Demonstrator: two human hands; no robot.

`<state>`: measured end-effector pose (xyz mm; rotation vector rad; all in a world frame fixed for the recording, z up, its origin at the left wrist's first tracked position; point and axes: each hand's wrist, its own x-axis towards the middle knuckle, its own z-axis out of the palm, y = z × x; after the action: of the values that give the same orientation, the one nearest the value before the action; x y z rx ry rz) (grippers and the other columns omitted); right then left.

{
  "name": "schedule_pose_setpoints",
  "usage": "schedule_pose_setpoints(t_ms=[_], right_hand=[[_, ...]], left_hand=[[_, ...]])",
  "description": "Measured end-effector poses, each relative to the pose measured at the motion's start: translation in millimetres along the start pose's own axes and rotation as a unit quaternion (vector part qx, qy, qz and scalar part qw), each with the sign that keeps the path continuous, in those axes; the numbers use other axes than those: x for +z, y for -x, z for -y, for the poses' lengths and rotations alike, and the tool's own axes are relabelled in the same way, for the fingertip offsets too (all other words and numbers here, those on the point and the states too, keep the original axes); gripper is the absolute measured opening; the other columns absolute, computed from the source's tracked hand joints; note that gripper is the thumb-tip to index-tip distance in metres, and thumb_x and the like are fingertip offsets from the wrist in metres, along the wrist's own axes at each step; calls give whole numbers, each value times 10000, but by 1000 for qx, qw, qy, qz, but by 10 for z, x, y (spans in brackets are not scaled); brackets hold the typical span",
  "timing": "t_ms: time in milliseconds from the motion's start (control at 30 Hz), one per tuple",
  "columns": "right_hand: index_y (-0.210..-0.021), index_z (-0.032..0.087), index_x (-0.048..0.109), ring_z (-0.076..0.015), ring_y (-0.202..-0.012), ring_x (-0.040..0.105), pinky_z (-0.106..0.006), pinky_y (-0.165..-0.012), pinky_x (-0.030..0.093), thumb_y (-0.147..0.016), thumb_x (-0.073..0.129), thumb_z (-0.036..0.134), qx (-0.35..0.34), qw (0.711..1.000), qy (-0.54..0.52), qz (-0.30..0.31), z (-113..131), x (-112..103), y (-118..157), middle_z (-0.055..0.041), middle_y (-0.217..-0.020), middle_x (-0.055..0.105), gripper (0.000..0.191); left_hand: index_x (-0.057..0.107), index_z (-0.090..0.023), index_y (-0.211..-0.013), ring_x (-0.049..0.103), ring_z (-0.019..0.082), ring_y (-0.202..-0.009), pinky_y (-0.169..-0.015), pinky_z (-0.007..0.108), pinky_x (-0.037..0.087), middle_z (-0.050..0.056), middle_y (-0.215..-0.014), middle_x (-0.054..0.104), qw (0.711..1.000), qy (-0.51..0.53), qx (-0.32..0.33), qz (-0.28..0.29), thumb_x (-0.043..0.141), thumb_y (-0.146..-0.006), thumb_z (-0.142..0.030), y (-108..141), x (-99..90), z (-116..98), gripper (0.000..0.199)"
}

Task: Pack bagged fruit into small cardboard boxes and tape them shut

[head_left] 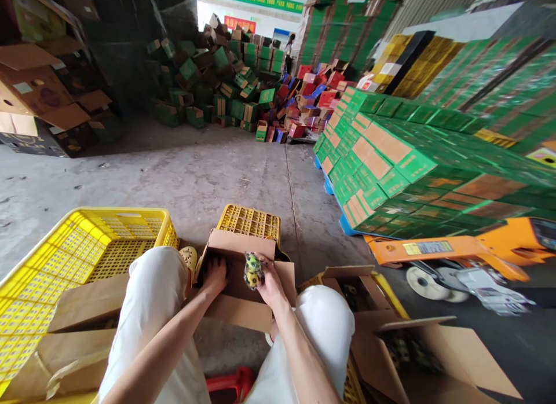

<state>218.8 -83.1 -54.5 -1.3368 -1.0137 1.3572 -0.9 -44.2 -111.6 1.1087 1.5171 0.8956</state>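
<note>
An open cardboard box (243, 242) sits between the knees, on a yellow crate. My left hand (216, 275) reaches down into its left side; the fingertips are in shadow, and whether they hold anything is hidden. Over the right part of the box, my right hand (269, 279) is closed on a small bundle (253, 271) of yellow and green mottled items that look wrapped in clear film.
A yellow crate (169, 219) stands at the left. On the right are open boxes (469, 357) with dark contents, an orange pallet jack (434, 248) and stacked green cartons (391, 155). Loose cartons (221, 106) are piled behind.
</note>
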Motion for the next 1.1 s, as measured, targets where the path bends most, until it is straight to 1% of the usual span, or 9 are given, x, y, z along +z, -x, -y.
schedule_pose_setpoints(t_ms=[67,167,300,400,500,633,800,967,1100], right_hand=[[-1176,281,799,-333,-1356,664,-507,-1059,612,-772,855,482,17,998,-60,-3,16,56,-15,-102,-1205,806,455],[-1199,281,795,-307,-1165,757,-440,-911,657,-798,821,522,38,988,-152,-12,21,102,-45,-78,-1127,828,469],[-1189,288,797,-270,-1002,785,-372,-794,656,-744,910,406,58,961,-269,-4,6,85,-75,-38,-1025,843,474],[-1221,302,791,-237,-879,779,-343,-733,646,-745,923,312,62,947,-316,0,-15,55,-85,-9,-959,841,494],[-1239,315,789,-214,-811,766,-335,-703,640,-771,896,267,56,939,-338,4,-35,35,-95,6,-930,833,482],[-1254,316,783,-213,-768,754,-351,-691,641,-787,868,263,61,934,-353,-3,-55,19,-112,18,-846,806,478],[-1321,308,753,-205,-682,724,-371,-657,643,-780,861,317,73,936,-343,3,-75,-3,-106,26,-798,784,551],[-1315,315,747,-194,-675,731,-359,-648,645,-793,841,305,69,937,-342,-9,-61,-24,-97,31,-837,799,530],[-1068,274,770,-199,-683,745,-372,-673,660,-805,848,321,109,926,-360,-30,2,-51,-123,21,-802,794,278]], left_hand=[[661,-224,-1025,186,569,-1625,-1232,618,316,260,-1564,501,999,-43,-2,11,908,-630,-115,-30,-6,27,479],[690,-225,-1042,332,560,-1551,-1160,584,403,249,-1548,498,994,-105,-2,31,889,-738,-177,-88,-8,48,366],[734,-202,-1215,479,537,-1443,-1111,593,438,265,-1624,449,977,-206,-12,53,805,-881,-258,-137,43,43,346],[746,-180,-1259,544,527,-1393,-1102,593,437,272,-1677,430,961,-267,-18,69,838,-838,-199,-147,63,24,431],[763,-188,-1231,646,487,-1304,-1050,533,470,266,-1717,413,953,-292,-12,83,883,-743,-113,-147,41,9,508],[761,-215,-1257,711,428,-1221,-988,461,496,255,-1746,409,958,-273,5,84,890,-677,-89,-136,16,17,607],[759,-218,-1296,681,430,-1271,-988,423,493,246,-1678,514,976,-202,41,62,887,-631,-94,-99,38,51,689],[786,-209,-1234,687,425,-1260,-1055,462,482,216,-1482,674,984,-143,90,53,816,-742,-118,-61,53,11,500],[787,-209,-1155,677,382,-1280,-1131,458,475,165,-1270,763,986,-88,133,50,728,-876,-202,-52,48,-122,286]])
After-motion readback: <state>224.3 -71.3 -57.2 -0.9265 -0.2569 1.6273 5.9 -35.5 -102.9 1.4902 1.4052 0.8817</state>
